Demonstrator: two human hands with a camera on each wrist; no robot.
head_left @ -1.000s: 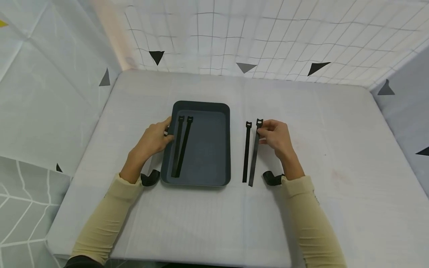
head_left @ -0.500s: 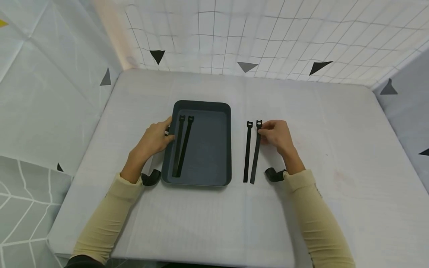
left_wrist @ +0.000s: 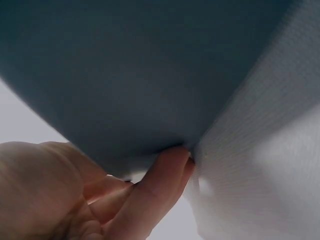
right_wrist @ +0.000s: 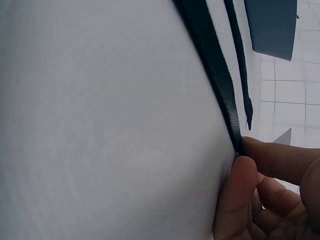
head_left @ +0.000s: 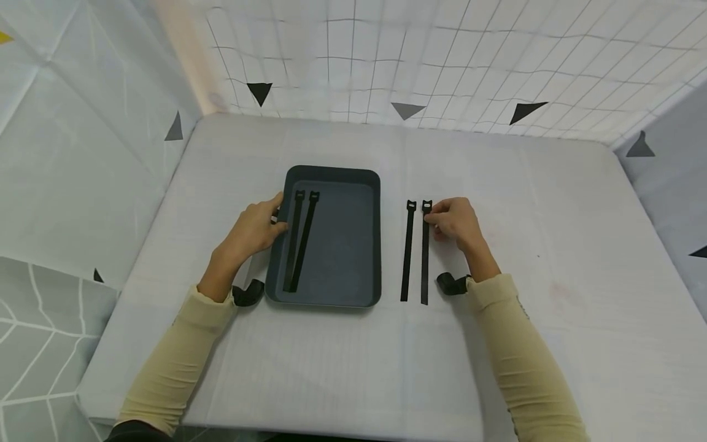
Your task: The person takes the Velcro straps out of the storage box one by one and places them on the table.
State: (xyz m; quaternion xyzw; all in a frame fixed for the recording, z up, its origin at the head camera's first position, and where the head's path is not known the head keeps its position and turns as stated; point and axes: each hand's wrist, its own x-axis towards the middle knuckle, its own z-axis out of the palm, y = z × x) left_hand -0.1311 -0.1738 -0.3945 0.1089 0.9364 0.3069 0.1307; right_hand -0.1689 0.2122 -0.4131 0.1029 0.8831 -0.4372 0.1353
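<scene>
A dark grey rectangular tray (head_left: 345,245) lies left of centre in the head view. My left hand (head_left: 251,230) grips its left side, thumb over the rim, with fingertips against the outer wall (left_wrist: 135,90) in the left wrist view. Two black cable ties (head_left: 301,245), flat straps with slotted heads, lie lengthwise inside it. To the tray's right, another black cable tie (head_left: 408,252) rests on the white table. Beside that one, my right hand (head_left: 454,221) pinches a cable tie (head_left: 424,264) between thumb and finger just below its head, close over the tabletop.
The white-covered table (head_left: 580,245) extends around the tray and ties. White grid-patterned fabric (head_left: 375,61) with dark triangles stands behind its far edge. Black wrist-worn devices sit under the left cuff (head_left: 247,293) and the right cuff (head_left: 452,284).
The pinched cable tie's lower end has swung right and its head has come slightly nearer, so it now runs nearly parallel to the tie beside it. My left hand and the tray have stayed put.
</scene>
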